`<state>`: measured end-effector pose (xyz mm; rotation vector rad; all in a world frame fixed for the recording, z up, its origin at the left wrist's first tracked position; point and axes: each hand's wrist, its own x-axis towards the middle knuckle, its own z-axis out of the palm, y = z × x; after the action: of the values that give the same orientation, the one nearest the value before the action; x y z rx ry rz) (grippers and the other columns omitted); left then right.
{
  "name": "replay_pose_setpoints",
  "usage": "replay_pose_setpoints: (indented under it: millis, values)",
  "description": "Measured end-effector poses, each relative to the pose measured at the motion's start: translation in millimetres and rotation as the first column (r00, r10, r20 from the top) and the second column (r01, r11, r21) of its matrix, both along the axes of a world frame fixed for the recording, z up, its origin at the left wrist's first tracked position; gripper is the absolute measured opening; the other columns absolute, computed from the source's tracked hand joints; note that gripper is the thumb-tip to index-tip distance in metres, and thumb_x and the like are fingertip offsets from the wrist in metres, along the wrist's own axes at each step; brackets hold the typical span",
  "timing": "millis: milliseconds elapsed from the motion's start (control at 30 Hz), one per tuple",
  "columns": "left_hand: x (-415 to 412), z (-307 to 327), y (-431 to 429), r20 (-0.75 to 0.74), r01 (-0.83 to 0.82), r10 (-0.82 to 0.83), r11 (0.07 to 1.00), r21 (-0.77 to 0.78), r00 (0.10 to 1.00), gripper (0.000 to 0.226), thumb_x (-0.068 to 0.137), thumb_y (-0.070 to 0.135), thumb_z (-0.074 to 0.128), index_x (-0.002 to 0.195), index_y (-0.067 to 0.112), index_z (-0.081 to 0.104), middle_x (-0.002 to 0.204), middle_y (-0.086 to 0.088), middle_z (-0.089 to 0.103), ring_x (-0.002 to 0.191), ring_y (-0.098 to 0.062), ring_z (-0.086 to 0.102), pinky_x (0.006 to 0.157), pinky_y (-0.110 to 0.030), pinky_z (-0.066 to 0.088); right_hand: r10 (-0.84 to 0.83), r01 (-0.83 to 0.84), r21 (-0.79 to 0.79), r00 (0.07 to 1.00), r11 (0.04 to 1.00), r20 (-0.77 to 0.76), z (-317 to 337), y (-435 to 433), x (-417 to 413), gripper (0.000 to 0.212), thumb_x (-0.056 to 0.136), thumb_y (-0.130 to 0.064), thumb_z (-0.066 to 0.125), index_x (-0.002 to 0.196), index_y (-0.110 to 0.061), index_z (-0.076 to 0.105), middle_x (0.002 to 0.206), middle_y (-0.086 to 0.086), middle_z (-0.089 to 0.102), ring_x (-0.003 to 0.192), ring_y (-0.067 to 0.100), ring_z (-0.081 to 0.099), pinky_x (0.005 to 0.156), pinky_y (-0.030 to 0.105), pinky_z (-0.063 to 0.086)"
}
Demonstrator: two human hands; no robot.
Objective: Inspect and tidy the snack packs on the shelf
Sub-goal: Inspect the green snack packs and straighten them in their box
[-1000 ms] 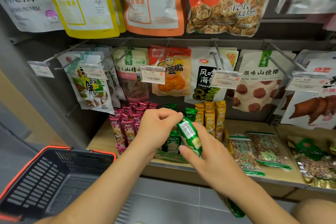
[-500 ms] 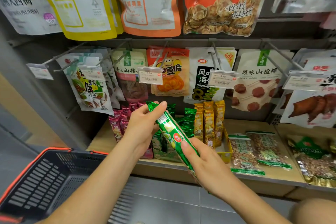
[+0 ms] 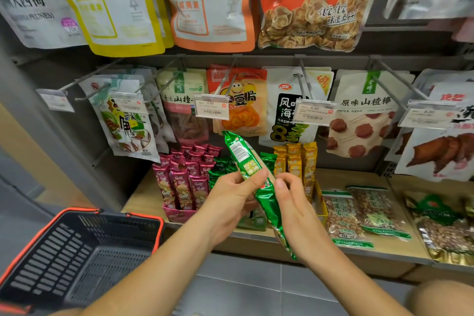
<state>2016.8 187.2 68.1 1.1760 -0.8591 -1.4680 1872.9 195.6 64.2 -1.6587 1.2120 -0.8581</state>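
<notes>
A grey tiled floor runs under a low wooden shelf, which is backed by a grey panel with metal hooks. At far left sits a black basket with an orange rim. Above it hangs a white pouch reading "PRUNES". On the shelf, magenta packs stand upright in a box, with green packs beside them. A price tag reads "3.90".

The left hand pinches a long green snack pack at its middle between thumb and fingers. The pack is tilted, its top end toward the upper left, in front of the shelf's green packs. The right hand holds its lower half, fingers curled round it.

Just right stand gold packs. Above, an orange pouch shows "话梅". Another tag reads "5.90", beside a pouch marked "原味山楂棒". At right, peanut bags lie flat.
</notes>
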Motion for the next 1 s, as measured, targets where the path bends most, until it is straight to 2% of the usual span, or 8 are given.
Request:
replay_pose_setpoints:
  millis: [100, 233, 400, 467, 600, 733, 833, 1000]
  values:
    - [4, 6, -2, 0.092, -0.017, 0.023, 0.998, -0.063, 0.995, 0.054, 0.058, 0.046, 0.081, 0.097, 0.009, 0.073, 0.094, -0.010, 0.075, 0.084, -0.022, 0.071, 0.076, -0.032, 0.056, 0.058, -0.061, 0.053, 0.997, 0.997, 0.056, -2, -5, 1, 0.054, 0.085, -0.077, 0.017, 0.121, -0.045, 0.041, 0.115, -0.013, 0.058, 0.102, -0.004, 0.055, 0.077, 0.019, 0.042]
    - [12, 12, 0, 0.379, 0.157, -0.100, 0.980, -0.123, 0.920, 0.019, 0.074, 0.034, 0.080, 0.083, 0.018, 0.075, 0.074, 0.002, 0.072, 0.071, -0.008, 0.067, 0.062, -0.016, 0.049, 0.103, -0.117, 0.081, 0.981, 0.990, 0.163, 10, -18, -7, 0.033, 0.077, -0.067, 0.043, 0.100, -0.049, 0.060, 0.109, -0.022, 0.064, 0.104, -0.009, 0.057, 0.078, 0.006, 0.044]
    - [3, 7, 6, 0.429, 0.285, -0.233, 0.957, -0.060, 0.873, 0.014, 0.076, 0.026, 0.082, 0.085, 0.016, 0.076, 0.080, -0.004, 0.073, 0.074, -0.013, 0.066, 0.069, -0.027, 0.052, 0.045, -0.135, 0.187, 0.906, 0.973, 0.421, 10, -24, -17, 0.037, 0.075, -0.043, 0.066, 0.100, -0.016, 0.070, 0.096, 0.006, 0.074, 0.087, 0.018, 0.070, 0.074, 0.032, 0.058]
    - [-2, 3, 8, 0.434, 0.283, -0.234, 0.958, -0.051, 0.870, 0.022, 0.077, 0.025, 0.082, 0.091, 0.011, 0.075, 0.083, -0.008, 0.073, 0.075, -0.014, 0.065, 0.069, -0.027, 0.052, -0.070, -0.051, 0.236, 0.876, 0.970, 0.478, 9, -25, -16, 0.035, 0.082, -0.036, 0.063, 0.102, -0.007, 0.065, 0.094, 0.011, 0.073, 0.082, 0.020, 0.071, 0.069, 0.031, 0.058]
    - [-15, -7, 14, 0.455, 0.341, -0.300, 0.940, -0.007, 0.838, 0.009, 0.077, 0.021, 0.082, 0.078, 0.022, 0.073, 0.065, 0.010, 0.066, 0.061, -0.002, 0.057, 0.057, -0.016, 0.045, -0.344, 0.149, 0.357, 0.739, 0.922, 0.579, 14, -34, -31, 0.023, 0.098, -0.026, 0.052, 0.096, -0.007, 0.064, 0.080, 0.006, 0.073, 0.071, 0.016, 0.068, 0.068, 0.035, 0.058]
    - [-14, -11, 14, 0.516, 0.413, -0.375, 0.910, 0.045, 0.770, 0.026, 0.077, 0.028, 0.081, 0.097, 0.014, 0.071, 0.079, -0.004, 0.060, 0.074, -0.014, 0.053, 0.072, -0.029, 0.043, -0.479, 0.222, 0.440, 0.596, 0.870, 0.645, 17, -39, -44, 0.024, 0.101, -0.025, 0.048, 0.096, -0.007, 0.063, 0.071, 0.000, 0.074, 0.064, 0.010, 0.069, 0.060, 0.029, 0.057]
    - [-10, -11, 15, 0.548, 0.453, -0.420, 0.888, 0.084, 0.723, 0.041, 0.078, 0.025, 0.081, 0.111, 0.008, 0.064, 0.086, -0.006, 0.056, 0.076, -0.015, 0.050, 0.076, -0.031, 0.042, -0.570, 0.271, 0.509, 0.504, 0.817, 0.648, 19, -42, -50, 0.023, 0.101, -0.026, 0.048, 0.094, -0.008, 0.062, 0.078, 0.004, 0.072, 0.071, 0.014, 0.069, 0.066, 0.033, 0.054]
    - [2, -2, 12, 0.634, 0.477, -0.407, 0.876, 0.068, 0.658, 0.044, 0.077, 0.020, 0.080, 0.115, 0.029, 0.061, 0.096, 0.007, 0.059, 0.077, 0.001, 0.053, 0.076, -0.019, 0.046, -0.622, 0.262, 0.570, 0.436, 0.779, 0.650, 19, -45, -53, 0.019, 0.102, -0.022, 0.047, 0.097, -0.007, 0.059, 0.094, 0.010, 0.066, 0.088, 0.022, 0.065, 0.081, 0.044, 0.055]
